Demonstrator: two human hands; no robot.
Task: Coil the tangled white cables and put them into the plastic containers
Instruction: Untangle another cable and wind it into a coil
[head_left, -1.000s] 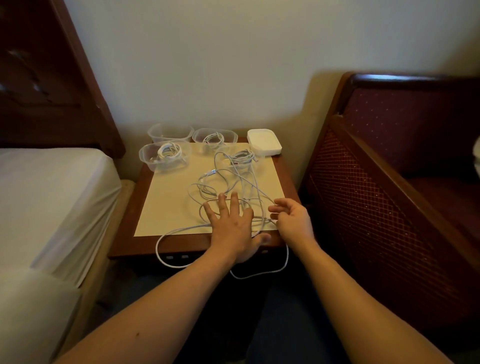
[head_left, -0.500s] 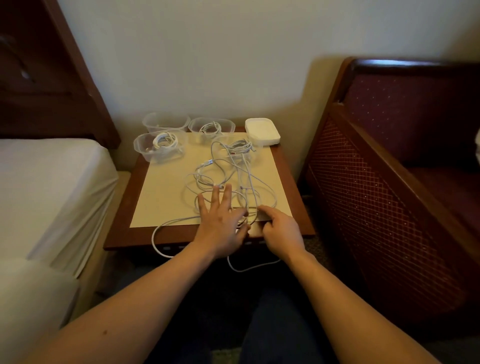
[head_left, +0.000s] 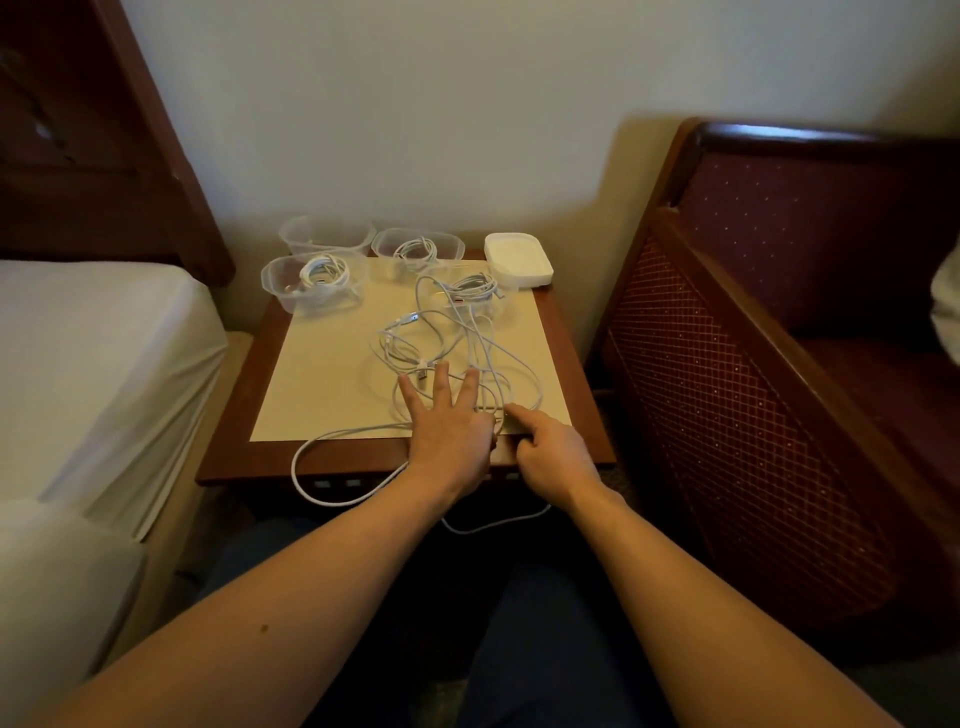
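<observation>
- We judge the step is freeing one strand: pin the tangled white cables (head_left: 457, 353), lying mid-table in front of the plastic containers (head_left: 311, 280), and draw slowly so loops don't knot.
- Our left hand (head_left: 449, 431) lies flat on the tangle, fingers straight and spread.
- Our right hand (head_left: 553, 457), just right of it, points its index onto a strand, other fingers curled; whether it pinches anything, we cannot tell.

Single head view — looks forward and down, close over bedside table (head_left: 234, 415).
</observation>
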